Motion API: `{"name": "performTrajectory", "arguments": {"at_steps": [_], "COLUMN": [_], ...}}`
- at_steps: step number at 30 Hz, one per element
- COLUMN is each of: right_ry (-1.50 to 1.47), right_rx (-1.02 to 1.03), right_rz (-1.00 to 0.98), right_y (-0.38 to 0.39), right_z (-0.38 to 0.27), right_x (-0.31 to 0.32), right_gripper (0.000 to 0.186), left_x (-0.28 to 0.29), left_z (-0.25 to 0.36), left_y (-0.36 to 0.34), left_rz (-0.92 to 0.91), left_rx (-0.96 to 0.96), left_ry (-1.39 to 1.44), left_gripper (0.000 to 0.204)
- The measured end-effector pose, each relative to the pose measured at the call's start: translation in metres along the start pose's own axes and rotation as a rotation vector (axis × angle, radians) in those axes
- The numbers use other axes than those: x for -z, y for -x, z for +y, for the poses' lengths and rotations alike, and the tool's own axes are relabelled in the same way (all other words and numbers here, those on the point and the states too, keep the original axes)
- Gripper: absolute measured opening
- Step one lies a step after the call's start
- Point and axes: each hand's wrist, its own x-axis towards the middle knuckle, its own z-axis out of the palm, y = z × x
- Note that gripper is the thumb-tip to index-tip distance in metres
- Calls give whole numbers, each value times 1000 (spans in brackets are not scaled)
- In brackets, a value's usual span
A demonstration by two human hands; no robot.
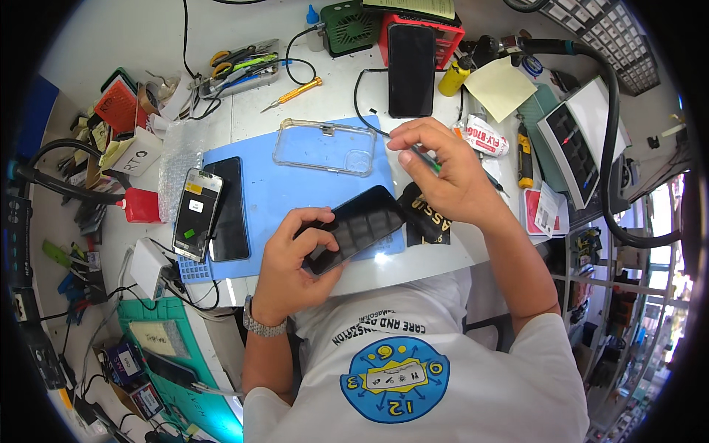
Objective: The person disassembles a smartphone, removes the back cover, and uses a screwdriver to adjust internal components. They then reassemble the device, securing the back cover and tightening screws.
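My left hand (pixel 292 258) grips a black smartphone (pixel 358 225), fingers over its edge and glossy screen facing up. To its right my right hand (pixel 447 170) is raised, thumb and fingers curled near each other. A slim pen-like tool (pixel 426 157), dark with some green, shows between them; its kind is unclear. Beneath the right hand lies a black pouch (pixel 421 210) with gold lettering. A clear phone case (pixel 325 148) rests on the blue mat (pixel 255 159). At the mat's left, a detached phone screen (pixel 198 214) leans over another dark phone (pixel 230 210).
Behind the mat are a yellow screwdriver (pixel 295 94), a standing black phone (pixel 411 70) against a red drawer box (pixel 450 33), and a green fan (pixel 353 29). A white tube (pixel 484 138) and yellow cutter (pixel 525 156) lie right. A red bottle (pixel 140 205) stands left.
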Motion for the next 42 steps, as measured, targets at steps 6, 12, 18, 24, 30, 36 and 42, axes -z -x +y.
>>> {"name": "performTrajectory", "arguments": {"at_steps": [6, 12, 18, 24, 30, 36, 42], "right_ry": [-6, 22, -10, 6, 119, 461, 661], "right_rx": [-2, 28, 115, 131, 104, 313, 624], "right_rz": [-15, 33, 76, 90, 28, -58, -133], "right_y": [-2, -21, -31, -38, -49, -74, -105], "right_z": [9, 10, 16, 21, 36, 44, 49], "right_x": [-1, -9, -18, -23, -31, -44, -59], "right_gripper": [18, 18, 18, 18, 16, 21, 22], "left_x": [-2, -7, -23, -24, -21, -24, -31], "left_z": [8, 18, 27, 28, 32, 36, 43], "left_y": [-1, -14, -28, -35, -39, -42, -36], "left_rz": [-87, -133, -100, -129, -182, -167, -153], "left_rx": [30, 34, 60, 112, 111, 99, 85], "left_ry": [-96, -235, -302, -295, -369, -368, -385], "left_gripper": [58, 103, 115, 116, 115, 113, 112]}}
